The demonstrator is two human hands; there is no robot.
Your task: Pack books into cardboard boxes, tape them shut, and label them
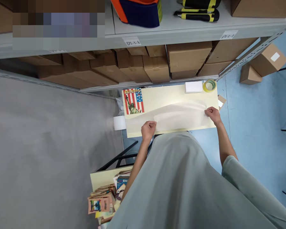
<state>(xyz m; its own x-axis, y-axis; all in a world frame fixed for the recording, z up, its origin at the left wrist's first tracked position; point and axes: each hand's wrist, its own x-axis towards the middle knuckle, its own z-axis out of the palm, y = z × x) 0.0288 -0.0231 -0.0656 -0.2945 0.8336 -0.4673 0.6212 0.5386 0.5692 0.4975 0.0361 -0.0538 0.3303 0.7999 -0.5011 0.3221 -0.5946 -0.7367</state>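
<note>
A long, thin white packing sheet stretches across the pale yellow table, slightly raised between my hands. My left hand is closed, its fingertips pinching the sheet near the table's front edge. At the other end, my right hand pinches the sheet's right edge between thumb and fingers. A book with a red-striped cover and a Statue of Liberty picture lies at the back left of the table. Beside the table's left end is a white roll; whether the sheet joins it is unclear.
A white box and a roll of yellow tape sit at the table's back right. Behind stands a metal shelf with cardboard boxes and utility knives. Several books are stacked at lower left.
</note>
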